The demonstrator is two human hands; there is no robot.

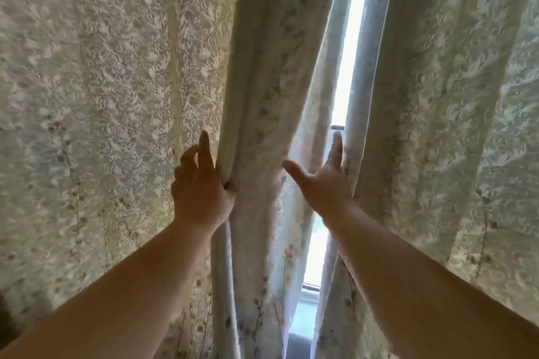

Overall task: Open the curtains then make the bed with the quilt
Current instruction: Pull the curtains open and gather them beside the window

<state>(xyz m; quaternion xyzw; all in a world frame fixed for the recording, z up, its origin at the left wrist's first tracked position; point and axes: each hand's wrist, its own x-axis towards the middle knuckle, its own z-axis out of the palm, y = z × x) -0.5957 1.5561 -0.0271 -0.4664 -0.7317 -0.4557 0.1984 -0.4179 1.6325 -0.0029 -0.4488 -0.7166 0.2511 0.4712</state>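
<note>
My left hand (201, 192) at 9 o'clock, fingers curled round the left curtain (256, 131) edge, my right hand (326, 183) at 3 o'clock, fingers straight, pressing the right curtain (437, 125), window (348, 73) strip between at 12.

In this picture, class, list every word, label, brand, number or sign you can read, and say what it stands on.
None: no text can be read anywhere.
The left curtain and right curtain carry only a woven pattern and small flowers, partly blurred.
The window in the gap shows only bright light.
</note>
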